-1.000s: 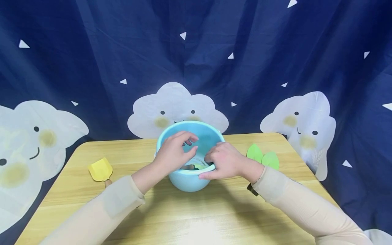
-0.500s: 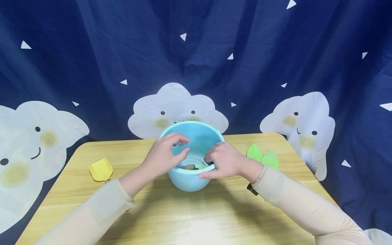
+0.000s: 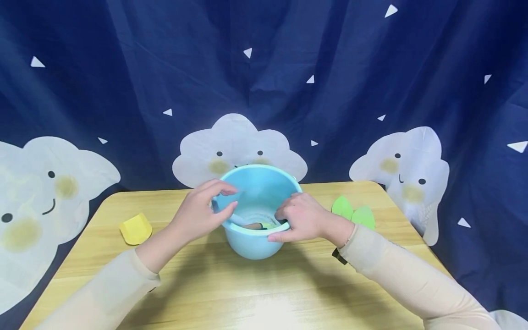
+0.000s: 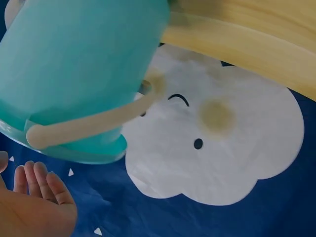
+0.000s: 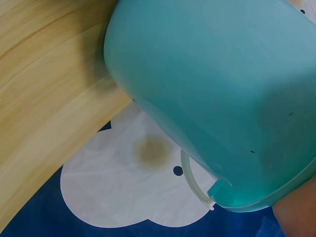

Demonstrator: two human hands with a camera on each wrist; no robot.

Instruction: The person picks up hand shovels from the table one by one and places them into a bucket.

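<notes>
A light blue bucket (image 3: 253,245) stands upright on the wooden table in the head view. My right hand (image 3: 305,215) grips its near right rim, fingers inside and thumb outside. Beside the left rim, my left hand (image 3: 195,211) holds nothing, its fingers loosely bent and apart from the thumb. In the left wrist view that hand (image 4: 42,202) is near the rim, and the pale bucket handle (image 4: 94,126) hangs down along the side. A tool with a brown handle (image 3: 252,226) and a green part lies inside the bucket, partly hidden by the rim and right hand.
To the left lies a yellow toy shovel (image 3: 136,229), its handle hidden behind my left forearm. Two green leaf-shaped pieces, a farther one (image 3: 342,207) and a nearer one (image 3: 364,217), lie right of the bucket. A dark blue cloud-patterned curtain (image 3: 280,91) hangs behind the table (image 3: 231,293).
My left hand has drawn leftward from above the bucket's opening to its left rim. The right hand has kept its grip, and the bucket has stayed in place.
</notes>
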